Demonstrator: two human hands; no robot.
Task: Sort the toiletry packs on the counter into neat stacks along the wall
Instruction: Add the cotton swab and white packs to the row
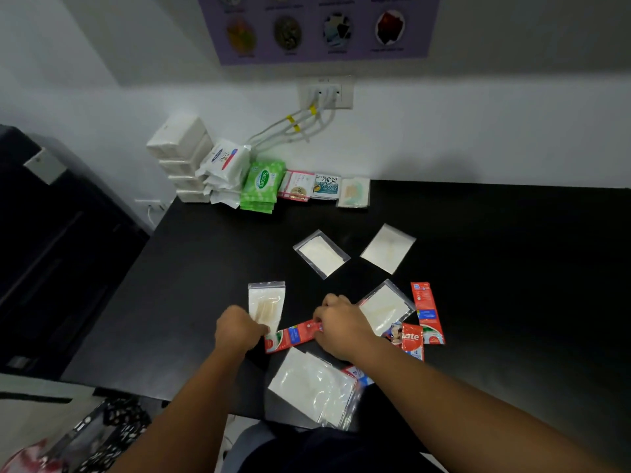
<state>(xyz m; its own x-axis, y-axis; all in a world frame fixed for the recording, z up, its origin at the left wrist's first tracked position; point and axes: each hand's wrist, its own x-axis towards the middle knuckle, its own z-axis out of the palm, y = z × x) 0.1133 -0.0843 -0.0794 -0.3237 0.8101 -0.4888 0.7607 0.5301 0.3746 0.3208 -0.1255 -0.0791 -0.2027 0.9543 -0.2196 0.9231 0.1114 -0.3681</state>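
On the black counter (495,268), both my hands hold one red toothpaste sachet (293,336): my left hand (239,329) grips its left end and my right hand (338,327) pinches its right end. More red sachets (426,312) lie to the right. Several clear zip bags are scattered: one by my left hand (266,302), one under my right hand (386,308), two farther back (321,252) (389,247), and a pile at the front edge (317,387). Along the wall stand stacks: white boxes (181,155), white wipe packs (223,169), green wipe packs (261,186), sachets (312,186) and a clear bag (353,192).
White cables (293,126) run from a wall outlet (326,93) down behind the stacks. A dark cabinet (51,250) stands to the left of the counter. A purple poster (317,25) hangs on the wall above. A patterned bag (112,428) sits at lower left.
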